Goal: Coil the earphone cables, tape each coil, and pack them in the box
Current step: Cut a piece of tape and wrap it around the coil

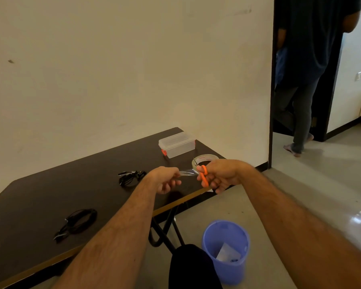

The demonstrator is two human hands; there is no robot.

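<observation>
Orange scissors [204, 176], clear tape strip [189, 172], round roll [204, 160]

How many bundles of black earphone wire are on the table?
2. One earphone coil lies near the table's front edge on the left; the other earphone coil lies farther back, just left of the left hand. More could be hidden behind the arms.

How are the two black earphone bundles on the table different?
The far earphone bundle lies near the hands, close to the tape roll; the near earphone bundle lies alone, closer to the camera. The far one looks looser, with ends sticking out on top; the near one is a neater loop with ends trailing from one side. Both are black and rest on the dark table.
</observation>
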